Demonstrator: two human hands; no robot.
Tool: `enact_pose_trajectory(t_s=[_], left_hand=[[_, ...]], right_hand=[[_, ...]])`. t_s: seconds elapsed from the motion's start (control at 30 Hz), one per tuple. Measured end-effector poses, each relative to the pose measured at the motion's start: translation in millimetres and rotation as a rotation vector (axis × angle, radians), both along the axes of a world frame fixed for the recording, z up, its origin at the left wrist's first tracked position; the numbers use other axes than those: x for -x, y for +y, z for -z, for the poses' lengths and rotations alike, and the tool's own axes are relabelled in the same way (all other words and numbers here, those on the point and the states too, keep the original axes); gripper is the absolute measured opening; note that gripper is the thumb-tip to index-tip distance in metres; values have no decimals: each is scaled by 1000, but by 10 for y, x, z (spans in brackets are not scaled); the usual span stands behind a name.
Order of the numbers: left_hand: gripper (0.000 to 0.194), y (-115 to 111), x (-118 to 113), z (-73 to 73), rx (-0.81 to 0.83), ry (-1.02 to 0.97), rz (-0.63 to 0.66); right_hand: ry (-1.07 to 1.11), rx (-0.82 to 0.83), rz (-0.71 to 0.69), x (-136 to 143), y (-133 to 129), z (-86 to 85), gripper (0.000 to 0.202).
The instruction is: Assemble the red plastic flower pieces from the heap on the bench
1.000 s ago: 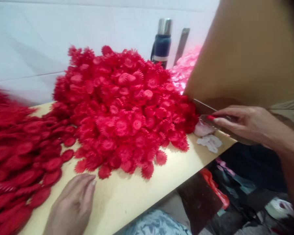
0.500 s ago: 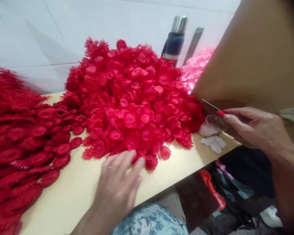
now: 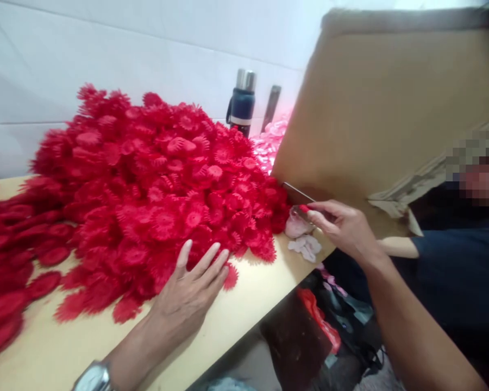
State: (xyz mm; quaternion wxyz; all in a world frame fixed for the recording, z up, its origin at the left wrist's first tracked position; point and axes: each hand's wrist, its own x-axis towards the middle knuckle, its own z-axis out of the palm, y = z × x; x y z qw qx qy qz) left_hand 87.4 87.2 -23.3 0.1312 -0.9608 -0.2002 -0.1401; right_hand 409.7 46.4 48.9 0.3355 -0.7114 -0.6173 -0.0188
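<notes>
A big heap of red flower-shaped pieces [image 3: 158,201] lies on the pale tabletop [image 3: 244,293]. At the heap's front edge my left hand [image 3: 191,293] rests palm down, fingers spread, touching the red pieces and holding none that I can see. My right hand [image 3: 342,228] pinches a thin needle-like rod [image 3: 299,192] with a small red piece [image 3: 305,208] at the fingertips. Just below those fingertips stand a small clear cup with whitish contents [image 3: 296,224] and a crumpled white lump [image 3: 305,247].
A dark blue bottle [image 3: 242,103] and a dark upright bar [image 3: 271,107] stand behind the heap. Pink pieces [image 3: 271,142] lie beside them. A large cardboard panel [image 3: 367,103] rises at the right, with another person in a dark sleeve [image 3: 456,271] beyond it.
The view has swung right, and more of the cardboard and another person show. My left hand has spread its fingers on the heap's front edge. My right hand still holds the rod.
</notes>
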Motion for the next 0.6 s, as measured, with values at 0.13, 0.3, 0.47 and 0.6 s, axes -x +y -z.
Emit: enact_pose_trajectory(t_s=[0.13, 0.3, 0.47, 0.6], left_hand=[[34, -46, -93, -49, 56, -155, 50], [34, -196, -171, -164, 120, -171, 130], [43, -217, -233, -105, 111, 5, 125], [50, -157, -251, -9, 32, 46, 53]], right_hand=[[57, 21, -18, -31, 23, 5, 27], [84, -7, 6, -84, 7, 45, 26], [65, -31, 23, -85, -2, 50, 24], [57, -3, -5, -76, -4, 46, 25]])
